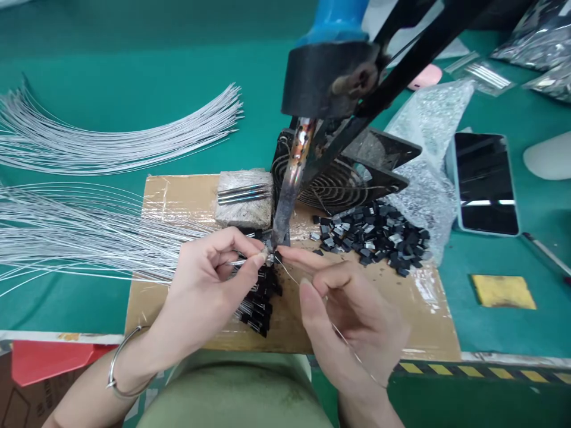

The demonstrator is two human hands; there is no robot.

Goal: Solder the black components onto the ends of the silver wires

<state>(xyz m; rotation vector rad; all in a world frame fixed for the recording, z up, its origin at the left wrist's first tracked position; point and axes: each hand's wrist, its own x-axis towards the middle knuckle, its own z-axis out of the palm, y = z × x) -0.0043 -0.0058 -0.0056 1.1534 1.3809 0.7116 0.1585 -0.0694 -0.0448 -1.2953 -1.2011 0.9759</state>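
Note:
My left hand (pixel 218 270) pinches the end of a thin wire beside a small black connector (pixel 277 257), right under the tip of a soldering iron (pixel 288 205). In my right hand (pixel 352 315) a thin strand of solder (pixel 341 336) runs through the fingers, its upper end by the connector, with the index fingertip close to the iron's tip. Below my left hand several wired black connectors (pixel 259 306) lie on the cardboard (pixel 383 315). Where the wire meets the connector is too small to make out.
Bundles of white wires (pixel 134 142) extend left. A fan (pixel 334 178) stands behind the iron, beside a block (pixel 244 211) with metal rods. Loose black connectors (pixel 379 235) are heaped right, near bubble wrap (pixel 428 154), a phone (pixel 485 181) and a yellow sponge (pixel 503 291).

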